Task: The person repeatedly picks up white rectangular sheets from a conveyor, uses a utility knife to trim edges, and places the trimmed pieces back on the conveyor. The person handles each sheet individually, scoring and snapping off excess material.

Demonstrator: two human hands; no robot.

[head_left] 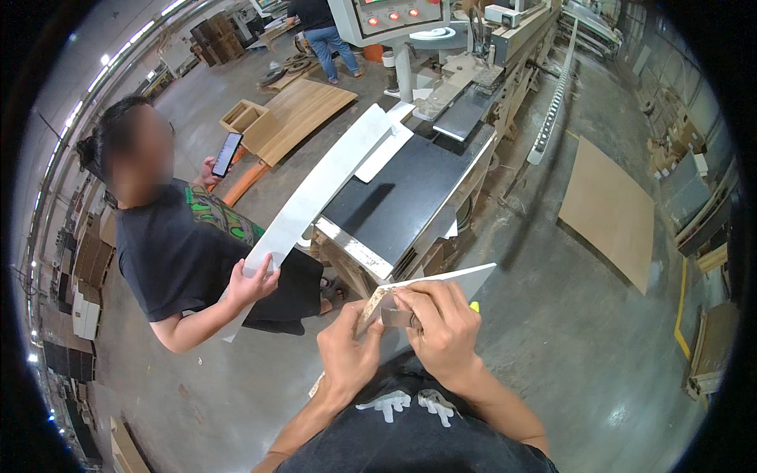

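In front of my chest I hold a white-faced board (461, 276) tilted, its raw particleboard edge (369, 309) showing at the near corner. My left hand (347, 355) is closed round that edge, thumb up against it. With fingers bent, my right hand (443, 325) pinches a flat, grey, metal-looking strip (397, 317) against the board's corner. A small yellow tip (475, 306) sticks out beside the right knuckles; what it belongs to is hidden. My fingers and forearms cover much of the board.
Just ahead stands a machine table with a black top (394, 197) and a control panel (386, 17). At left a person (189, 244) holds a long white panel (315, 185) and a phone (227, 154). A brown sheet (607, 213) lies at right. Another person (323, 43) stands farther back.
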